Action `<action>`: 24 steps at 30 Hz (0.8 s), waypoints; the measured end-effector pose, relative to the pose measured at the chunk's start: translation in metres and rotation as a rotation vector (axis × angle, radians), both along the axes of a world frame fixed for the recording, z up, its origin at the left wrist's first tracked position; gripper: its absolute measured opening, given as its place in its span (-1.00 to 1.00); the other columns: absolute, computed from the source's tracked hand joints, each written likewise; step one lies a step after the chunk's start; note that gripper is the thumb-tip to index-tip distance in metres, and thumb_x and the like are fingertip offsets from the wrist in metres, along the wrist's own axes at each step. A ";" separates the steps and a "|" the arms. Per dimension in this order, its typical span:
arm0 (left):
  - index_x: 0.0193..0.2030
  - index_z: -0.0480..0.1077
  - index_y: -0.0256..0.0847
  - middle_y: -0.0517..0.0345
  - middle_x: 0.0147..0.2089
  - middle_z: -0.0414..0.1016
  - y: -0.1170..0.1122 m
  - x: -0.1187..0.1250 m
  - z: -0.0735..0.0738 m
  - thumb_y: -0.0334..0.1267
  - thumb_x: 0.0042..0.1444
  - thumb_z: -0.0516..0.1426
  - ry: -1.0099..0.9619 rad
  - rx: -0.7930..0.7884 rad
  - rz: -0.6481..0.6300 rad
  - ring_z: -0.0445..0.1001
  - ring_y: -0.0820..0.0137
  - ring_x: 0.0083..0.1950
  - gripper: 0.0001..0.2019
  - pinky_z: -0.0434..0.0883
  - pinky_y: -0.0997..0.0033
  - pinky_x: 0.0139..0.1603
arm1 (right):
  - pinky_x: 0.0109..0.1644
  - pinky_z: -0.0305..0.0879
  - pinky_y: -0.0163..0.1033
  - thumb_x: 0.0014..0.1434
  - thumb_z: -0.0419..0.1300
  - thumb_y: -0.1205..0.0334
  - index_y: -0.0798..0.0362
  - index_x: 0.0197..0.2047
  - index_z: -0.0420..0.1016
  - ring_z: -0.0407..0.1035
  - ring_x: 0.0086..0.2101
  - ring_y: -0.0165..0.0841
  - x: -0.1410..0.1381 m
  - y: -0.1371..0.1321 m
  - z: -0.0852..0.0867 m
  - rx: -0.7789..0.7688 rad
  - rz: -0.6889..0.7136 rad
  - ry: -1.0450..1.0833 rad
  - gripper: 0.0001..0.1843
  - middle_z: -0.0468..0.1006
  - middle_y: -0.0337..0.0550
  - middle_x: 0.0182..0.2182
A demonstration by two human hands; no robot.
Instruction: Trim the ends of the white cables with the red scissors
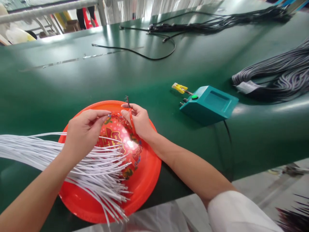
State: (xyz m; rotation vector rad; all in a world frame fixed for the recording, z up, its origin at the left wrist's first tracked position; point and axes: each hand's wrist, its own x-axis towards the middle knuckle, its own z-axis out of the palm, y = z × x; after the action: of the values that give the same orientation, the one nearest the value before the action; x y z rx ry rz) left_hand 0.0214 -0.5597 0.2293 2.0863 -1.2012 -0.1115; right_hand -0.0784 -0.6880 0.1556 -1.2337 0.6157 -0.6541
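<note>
Above an orange-red plastic plate (pixel 151 180) with a printed centre, my left hand (pixel 83 132) is closed in a pinch. A short white tip shows at its fingertips, seemingly the end of one white cable (pixel 54 133) that runs in from the left under the hand. My right hand (pixel 140 120) is wrapped round small scissors (pixel 131 119) with a red-orange handle, their dark tips pointing up and away. It is over the plate's far right edge, close to the left fingertips. A thick bundle of white cables (pixel 96 164) lies across the plate, its stripped-looking ends fanned to the right.
A teal machine (pixel 210 104) with a green button and a yellow clip (pixel 180 87) stands right of the plate, its cord running down. Grey cable coils (pixel 272 74) lie at the right. Black cables (pixel 212 24) stretch along the back of the green table (pixel 72 80).
</note>
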 end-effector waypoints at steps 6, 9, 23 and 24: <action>-0.09 0.45 -0.20 0.11 -0.16 0.52 -0.018 0.010 -0.026 -0.25 0.14 0.08 -0.302 0.262 -0.139 0.46 0.31 -0.15 -0.77 0.38 0.33 -0.09 | -0.52 0.14 -0.39 -0.02 0.22 0.15 0.08 -0.23 0.36 0.18 -0.60 -0.58 0.001 -0.002 0.003 0.083 -0.051 -0.074 -0.72 0.35 -0.39 -0.59; 0.01 0.38 -0.25 0.04 -0.03 0.46 -0.009 0.008 -0.036 -0.28 0.17 0.04 -0.426 0.339 -0.291 0.40 0.23 -0.02 -0.72 0.34 0.23 -0.01 | -0.52 0.13 -0.39 -0.02 0.21 0.16 0.08 -0.23 0.36 0.17 -0.60 -0.59 0.001 -0.002 0.003 0.093 -0.048 -0.091 -0.73 0.35 -0.40 -0.59; -0.18 0.35 -0.22 0.04 -0.12 0.35 0.009 0.005 -0.051 -0.18 0.18 0.03 -0.243 0.537 -0.547 0.31 0.26 -0.06 -0.81 0.31 0.22 -0.02 | -0.57 0.05 -0.43 -0.04 0.18 0.21 0.10 -0.21 0.36 0.06 -0.64 -0.61 0.003 0.003 0.005 0.093 -0.016 -0.111 -0.71 0.25 -0.46 -0.64; -0.20 0.35 -0.21 0.05 -0.12 0.35 0.010 0.007 -0.053 -0.16 0.18 0.03 -0.211 0.527 -0.539 0.33 0.27 -0.07 -0.82 0.32 0.24 -0.03 | -0.57 0.04 -0.43 -0.05 0.18 0.22 0.10 -0.20 0.37 0.06 -0.64 -0.61 0.004 0.003 0.005 0.098 -0.007 -0.120 -0.71 0.24 -0.46 -0.65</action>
State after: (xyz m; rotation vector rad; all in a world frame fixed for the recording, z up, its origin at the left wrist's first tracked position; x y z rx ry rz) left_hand 0.0280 -0.5496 0.1761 2.1791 -2.0181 -0.5138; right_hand -0.0739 -0.6846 0.1607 -1.0929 0.5460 -0.6907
